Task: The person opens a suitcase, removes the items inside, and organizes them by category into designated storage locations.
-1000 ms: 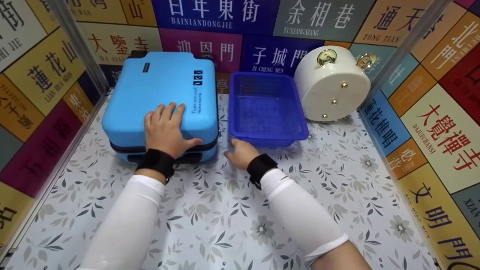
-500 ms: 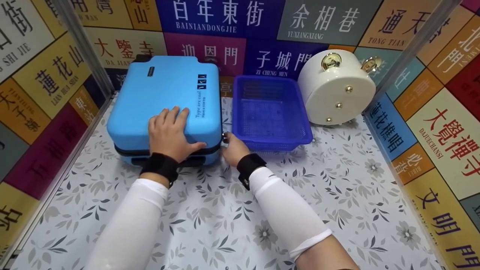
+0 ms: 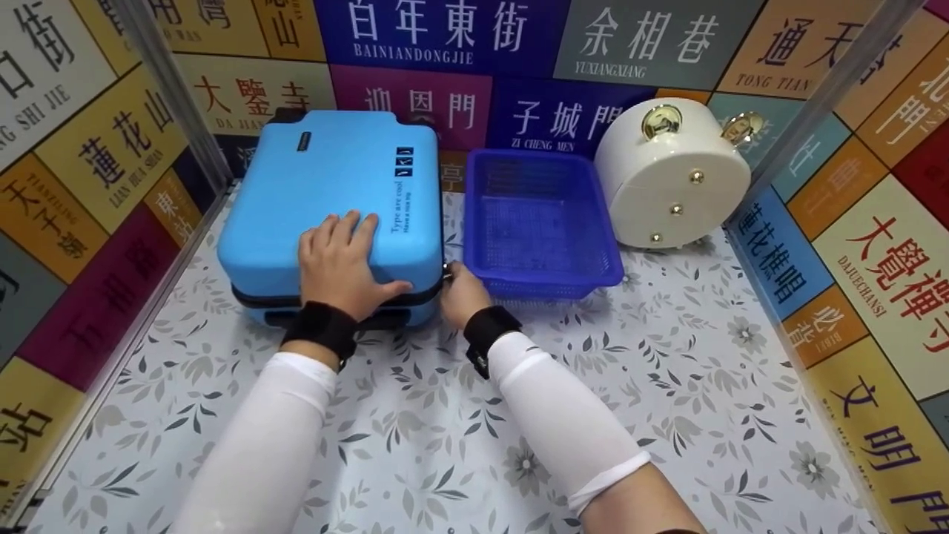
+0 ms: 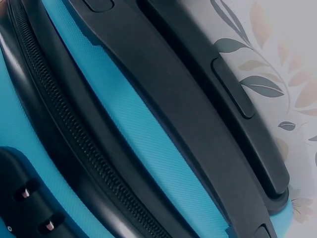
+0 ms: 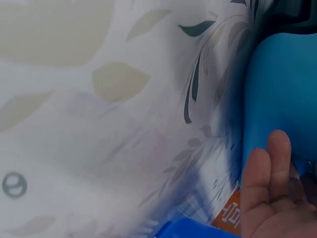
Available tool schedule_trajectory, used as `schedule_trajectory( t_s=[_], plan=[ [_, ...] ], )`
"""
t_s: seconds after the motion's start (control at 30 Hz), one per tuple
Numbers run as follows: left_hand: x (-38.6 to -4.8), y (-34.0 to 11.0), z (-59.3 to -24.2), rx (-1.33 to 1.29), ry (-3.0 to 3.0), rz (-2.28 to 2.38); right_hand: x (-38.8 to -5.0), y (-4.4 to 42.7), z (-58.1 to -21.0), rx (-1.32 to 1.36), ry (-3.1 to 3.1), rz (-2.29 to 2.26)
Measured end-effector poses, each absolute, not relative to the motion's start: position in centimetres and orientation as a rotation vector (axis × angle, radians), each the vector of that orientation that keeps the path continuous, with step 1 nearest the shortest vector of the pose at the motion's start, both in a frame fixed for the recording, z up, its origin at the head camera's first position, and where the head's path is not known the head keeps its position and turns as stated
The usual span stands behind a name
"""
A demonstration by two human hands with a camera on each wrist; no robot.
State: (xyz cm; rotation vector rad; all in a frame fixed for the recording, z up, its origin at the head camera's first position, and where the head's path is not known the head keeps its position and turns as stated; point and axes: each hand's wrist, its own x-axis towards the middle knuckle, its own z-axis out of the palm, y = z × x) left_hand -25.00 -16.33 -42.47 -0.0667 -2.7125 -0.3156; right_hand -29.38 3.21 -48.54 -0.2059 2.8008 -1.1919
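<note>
A light blue hard-shell suitcase point(image 3: 334, 178) lies flat at the left in the head view. My left hand point(image 3: 341, 259) rests on its lid near the front edge, fingers spread. At the suitcase's near right corner, my right hand point(image 3: 463, 297) pinches a small zipper pull point(image 3: 447, 271), mostly hidden by the fingers. Two fingertips point(image 5: 280, 144) of that hand lie by the suitcase side point(image 5: 282, 89) in the right wrist view. The left wrist view shows the black zipper point(image 4: 74, 124), shut along this stretch, and a black carry handle point(image 4: 163, 99).
A blue plastic basket point(image 3: 545, 288) stands just right of the suitcase. Beyond it is a white round case point(image 3: 671, 178) with gold knobs. Patterned walls point(image 3: 415, 37) enclose the back and sides. A floral cloth point(image 3: 430, 445) covers the surface.
My right hand has moved left and slightly up from beside the basket to the suitcase's corner and taken hold of the zipper pull. The left hand stays on the lid.
</note>
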Motion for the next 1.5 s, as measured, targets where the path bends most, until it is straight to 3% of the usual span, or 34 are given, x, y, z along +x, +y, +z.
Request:
schedule_trajectory(
  t_s=[1.3, 1.5],
  plan=[
    [-25.1, -16.4, -42.4, -0.059, -2.722, -0.322, -29.6, 2.5, -48.3, -0.082, 2.840, -1.339],
    [-25.0, -16.4, -42.6, -0.060, -2.725, -0.327, -29.4, 2.7, -47.8, -0.106, 2.941, -1.121]
  ],
)
